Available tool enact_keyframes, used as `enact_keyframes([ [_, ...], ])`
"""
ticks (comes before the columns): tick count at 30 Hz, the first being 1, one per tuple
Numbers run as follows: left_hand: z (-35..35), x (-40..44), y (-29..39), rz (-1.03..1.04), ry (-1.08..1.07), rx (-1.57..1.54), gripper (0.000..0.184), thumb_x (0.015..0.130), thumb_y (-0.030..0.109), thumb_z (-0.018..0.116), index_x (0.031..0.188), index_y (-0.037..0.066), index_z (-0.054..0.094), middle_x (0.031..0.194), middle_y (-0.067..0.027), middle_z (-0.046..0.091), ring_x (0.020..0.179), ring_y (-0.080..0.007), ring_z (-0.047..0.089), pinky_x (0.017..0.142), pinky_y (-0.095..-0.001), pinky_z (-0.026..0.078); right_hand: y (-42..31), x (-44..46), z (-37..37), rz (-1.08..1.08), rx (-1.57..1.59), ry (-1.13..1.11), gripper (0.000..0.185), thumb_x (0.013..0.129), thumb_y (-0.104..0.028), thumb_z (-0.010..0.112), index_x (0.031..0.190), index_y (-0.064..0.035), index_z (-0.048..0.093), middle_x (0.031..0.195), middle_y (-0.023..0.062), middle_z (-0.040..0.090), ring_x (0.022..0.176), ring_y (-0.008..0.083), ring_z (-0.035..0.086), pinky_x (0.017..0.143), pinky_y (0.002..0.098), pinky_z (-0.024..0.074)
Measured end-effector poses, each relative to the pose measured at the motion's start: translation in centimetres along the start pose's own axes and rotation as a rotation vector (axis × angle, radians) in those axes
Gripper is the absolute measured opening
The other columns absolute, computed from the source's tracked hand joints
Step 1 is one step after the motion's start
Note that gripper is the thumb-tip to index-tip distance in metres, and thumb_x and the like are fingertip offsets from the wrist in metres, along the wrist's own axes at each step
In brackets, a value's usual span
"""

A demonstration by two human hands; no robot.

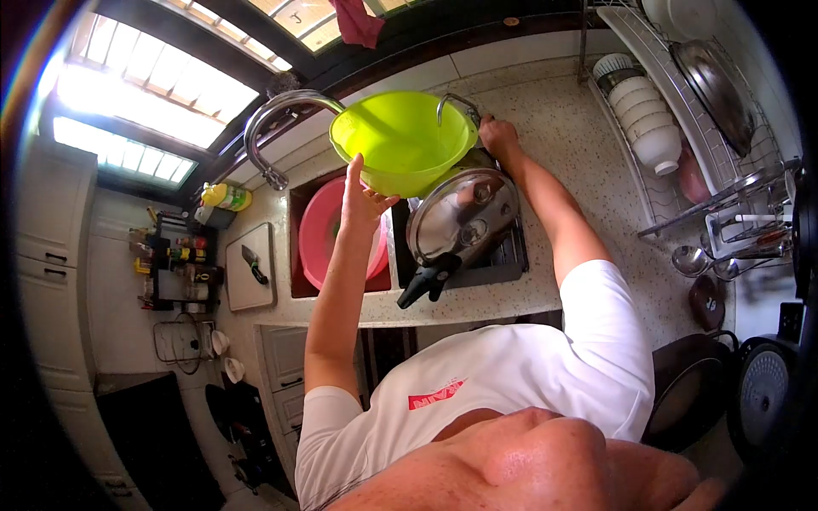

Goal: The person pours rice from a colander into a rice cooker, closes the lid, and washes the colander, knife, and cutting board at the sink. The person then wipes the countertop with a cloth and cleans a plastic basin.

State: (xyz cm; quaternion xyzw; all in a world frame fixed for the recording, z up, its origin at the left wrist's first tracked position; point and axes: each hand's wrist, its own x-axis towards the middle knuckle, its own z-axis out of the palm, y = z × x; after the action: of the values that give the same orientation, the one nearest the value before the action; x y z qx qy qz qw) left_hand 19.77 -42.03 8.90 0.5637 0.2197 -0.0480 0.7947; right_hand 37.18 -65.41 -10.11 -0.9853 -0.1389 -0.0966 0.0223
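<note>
While left fingers [387, 203] hold green bowl [400, 134] at near rim, right fingers [486, 124] clasp tap [457, 99]

We see smooth, glossy plastic in the lime-green basin [400, 132] and the pink basin [319, 238]. The pressure-cooker lid [445, 215] is mirror-bright metal with a black plastic handle [432, 278]; the gooseneck faucet [298, 96] gleams like polished chrome. We find the surface [545, 98] speckled and stone-like, the dish rack [690, 213] metal wire, and the T-shirt [503, 358] matt white cloth.
</note>
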Motion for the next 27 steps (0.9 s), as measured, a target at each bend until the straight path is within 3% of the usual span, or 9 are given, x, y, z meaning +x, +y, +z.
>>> enact_keyframes([
  [5,-0.2,-0.1,-0.1,0.006,0.004,-0.008,0.074,0.070,0.061,0.059,0.121,0.010,0.046,0.102,-0.0138,0.056,0.088,-0.0245,0.058,0.069,-0.0363,0.051,-0.2,-0.2,-0.7,0.021,-0.010,-0.042,0.051,0.079,-0.015,0.051,0.118,0.0152,0.040,0.080,0.0176,0.066,0.062,0.0271,0.065,0.042,0.0455,0.0498],
  [8,-0.1,-0.5,0.0,0.021,-0.017,-0.002,0.074,0.070,0.061,0.060,0.121,0.010,0.046,0.102,-0.0134,0.055,0.089,-0.0240,0.057,0.070,-0.0363,0.050,-0.2,-0.3,-1.6,0.015,0.005,-0.019,0.040,0.081,-0.014,0.048,0.112,0.0111,0.045,0.080,0.0190,0.065,0.067,0.0290,0.065,0.046,0.0416,0.0506],
  [10,-0.1,-0.6,0.0,0.008,-0.009,0.007,0.074,0.070,0.061,0.060,0.121,0.010,0.046,0.102,-0.0132,0.055,0.090,-0.0237,0.057,0.071,-0.0365,0.050,-0.3,-0.2,-2.5,0.041,0.020,-0.162,0.041,0.082,-0.014,0.049,0.114,0.0110,0.043,0.084,0.0195,0.065,0.070,0.0302,0.065,0.046,0.0415,0.0507],
  [17,-0.2,-0.6,0.0,0.013,0.029,0.019,0.075,0.069,0.063,0.059,0.121,0.010,0.046,0.102,-0.0129,0.054,0.091,-0.0233,0.056,0.072,-0.0369,0.048,-0.7,-0.2,-2.8,0.065,-0.016,-0.133,0.042,0.080,-0.014,0.049,0.113,0.0112,0.044,0.082,0.0205,0.065,0.069,0.0288,0.066,0.046,0.0423,0.0509],
  [19,-0.3,-0.6,-0.1,0.007,0.032,0.017,0.075,0.069,0.063,0.059,0.121,0.010,0.046,0.102,-0.0128,0.054,0.090,-0.0233,0.056,0.072,-0.0370,0.048,-0.7,0.2,-2.8,0.087,0.007,-0.232,0.058,0.080,-0.023,0.054,0.123,0.0114,0.038,0.099,0.0197,0.063,0.075,0.0288,0.066,0.047,0.0474,0.0515],
  [27,-0.3,-0.3,-0.1,0.009,0.030,0.010,0.071,0.070,0.062,0.059,0.118,0.010,0.050,0.100,-0.0125,0.055,0.087,-0.0235,0.057,0.070,-0.0373,0.049,-0.9,0.3,-3.3,0.075,-0.004,-0.273,0.050,0.081,-0.021,0.052,0.120,0.0087,0.044,0.111,0.0206,0.057,0.082,0.0324,0.064,0.048,0.0498,0.0516],
])
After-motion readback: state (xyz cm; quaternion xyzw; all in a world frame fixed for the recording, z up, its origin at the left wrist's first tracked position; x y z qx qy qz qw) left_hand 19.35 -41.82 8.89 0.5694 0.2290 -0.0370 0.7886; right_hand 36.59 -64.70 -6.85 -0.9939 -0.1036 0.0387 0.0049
